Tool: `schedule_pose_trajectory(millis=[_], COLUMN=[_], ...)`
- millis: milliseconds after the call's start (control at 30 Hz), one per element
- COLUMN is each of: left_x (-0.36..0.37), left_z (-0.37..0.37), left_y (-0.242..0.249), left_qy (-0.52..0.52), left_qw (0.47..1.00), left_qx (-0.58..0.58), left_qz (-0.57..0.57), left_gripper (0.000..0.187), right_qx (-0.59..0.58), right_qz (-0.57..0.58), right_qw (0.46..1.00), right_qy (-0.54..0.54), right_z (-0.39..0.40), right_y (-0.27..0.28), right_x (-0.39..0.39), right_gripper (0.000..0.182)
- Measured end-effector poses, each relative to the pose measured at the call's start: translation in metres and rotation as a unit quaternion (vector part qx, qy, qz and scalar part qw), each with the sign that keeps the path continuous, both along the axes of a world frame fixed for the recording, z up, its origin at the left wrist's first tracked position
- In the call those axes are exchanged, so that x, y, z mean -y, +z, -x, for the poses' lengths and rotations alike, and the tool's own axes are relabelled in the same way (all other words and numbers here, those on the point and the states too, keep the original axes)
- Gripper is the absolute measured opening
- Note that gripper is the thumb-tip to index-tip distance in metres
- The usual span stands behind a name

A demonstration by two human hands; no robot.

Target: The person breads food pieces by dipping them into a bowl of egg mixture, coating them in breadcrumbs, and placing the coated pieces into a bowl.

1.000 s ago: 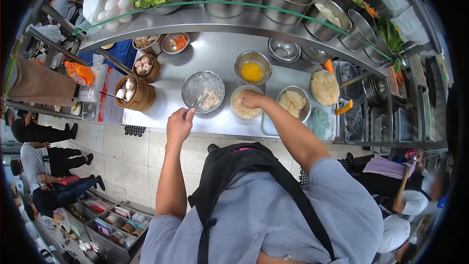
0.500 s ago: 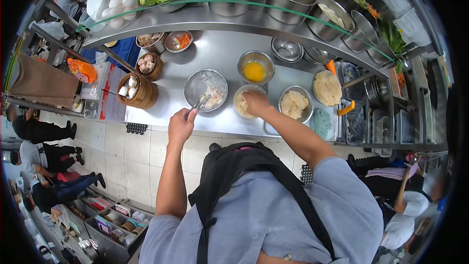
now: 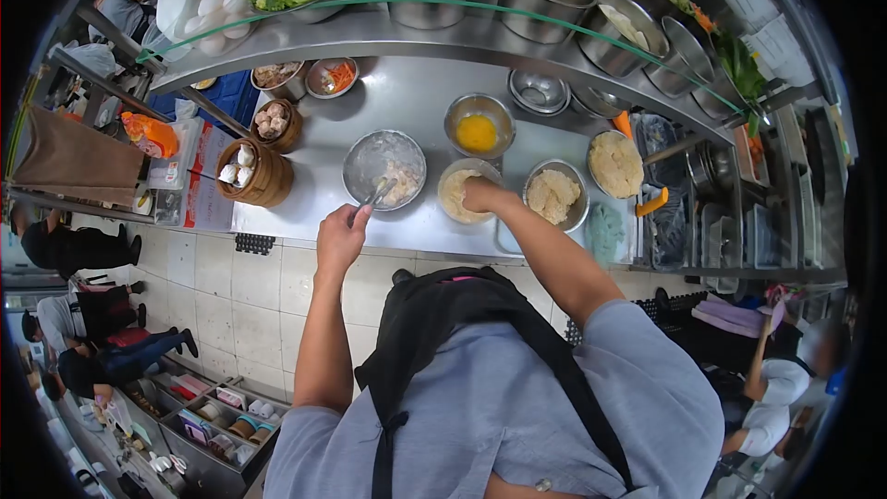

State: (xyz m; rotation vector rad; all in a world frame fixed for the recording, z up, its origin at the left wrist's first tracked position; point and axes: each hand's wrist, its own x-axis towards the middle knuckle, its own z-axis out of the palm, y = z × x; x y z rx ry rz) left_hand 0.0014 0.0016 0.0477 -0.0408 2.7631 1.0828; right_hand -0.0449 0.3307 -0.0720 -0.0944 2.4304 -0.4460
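My left hand [image 3: 343, 237] is closed round the handle of a metal utensil [image 3: 378, 193], whose far end rests in a metal bowl [image 3: 360, 164] with pale, floury pieces. My right hand [image 3: 486, 195] reaches into a bowl of pale crumbs [image 3: 455, 191]; its fingertips are hidden among them. Behind that bowl stands a metal bowl of yellow beaten egg [image 3: 477, 133]. Just right of my right hand is a metal bowl of crumb-coated pieces [image 3: 553, 196], and farther right a bowl with a flat pale mass [image 3: 616, 164].
Bamboo steamers [image 3: 266, 177] and a bowl of carrot strips [image 3: 334, 79] stand at the left. A metal shelf [image 3: 443, 41] with pots, broccoli and eggs crosses above the counter. A green cloth [image 3: 605, 232] lies at the right edge. Other people are at both sides.
The counter and its bowls appear shifted slightly left in view. My right hand stays in the crumb bowl, and my left hand keeps its grip on the utensil.
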Motion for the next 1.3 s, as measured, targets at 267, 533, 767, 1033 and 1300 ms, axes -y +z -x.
schedule_pose_trajectory(millis=[267,533,767,1033,1300], left_x=[-0.004,-0.006,0.004,0.003,-0.002], left_z=[-0.001,-0.005,-0.008,-0.007,-0.004], left_y=[-0.005,0.006,0.005,-0.006,-0.004], left_qy=[-0.009,0.001,0.011,0.003,-0.004], left_qw=[1.000,0.999,1.000,1.000,0.999], left_qx=[-0.017,0.032,0.026,-0.015,-0.049], left_qz=[-0.002,0.002,-0.004,-0.012,-0.018], left_gripper=[0.044,0.046,0.046,0.044,0.043], right_qx=[-0.042,-0.292,-0.084,-0.032,-0.102], right_qz=[0.020,-0.092,0.025,0.051,0.035], right_qw=[0.999,0.952,0.996,0.998,0.994], right_qy=[0.001,-0.006,-0.004,0.015,-0.018], right_z=[-0.008,-0.032,0.012,0.013,0.002], right_y=[0.027,0.014,0.051,0.002,0.009], right_x=[0.009,0.019,-0.023,-0.008,-0.005], right_gripper=[0.036,0.050,0.049,0.031,0.033])
